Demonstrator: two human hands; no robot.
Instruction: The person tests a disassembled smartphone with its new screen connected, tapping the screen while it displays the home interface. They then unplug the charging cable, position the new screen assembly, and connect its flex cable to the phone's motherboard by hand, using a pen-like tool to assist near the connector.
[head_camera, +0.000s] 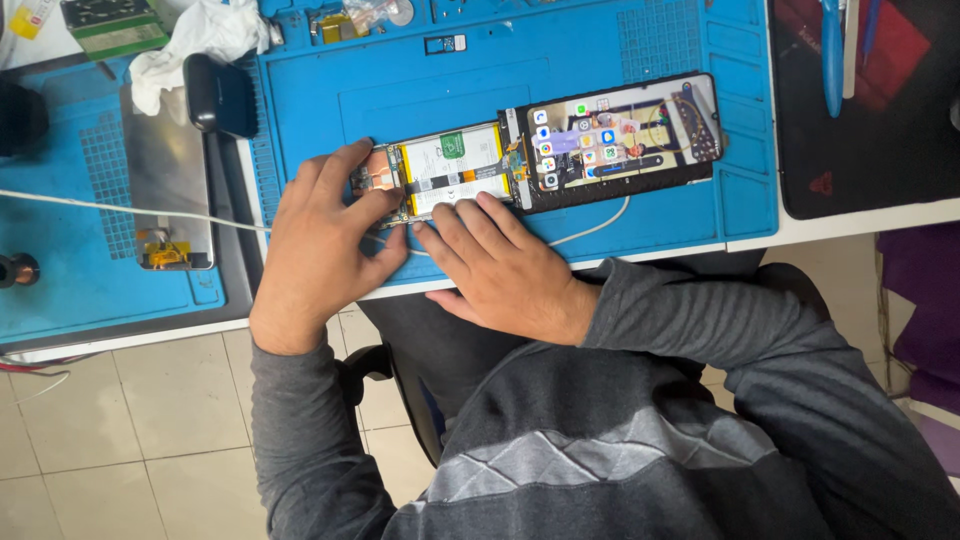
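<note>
An opened phone body (452, 168) with a white battery and a bare board lies on the blue repair mat (400, 90). Its detached screen (625, 130) is lit, shows app icons, and lies just right of the body, joined by a flex. My left hand (320, 245) grips the body's left end, fingers over the top and thumb at the near edge. My right hand (500, 265) rests with fingers stretched along the body's near edge, fingertips touching it. A white cable (100, 205) runs in from the left and passes under both hands.
A second blue mat (60, 260) at left carries a metal plate (165, 170). A black case (218, 95) and a white cloth (205, 35) lie at the back left. A dark pad (860, 150) with tools lies at right. The table edge is near my body.
</note>
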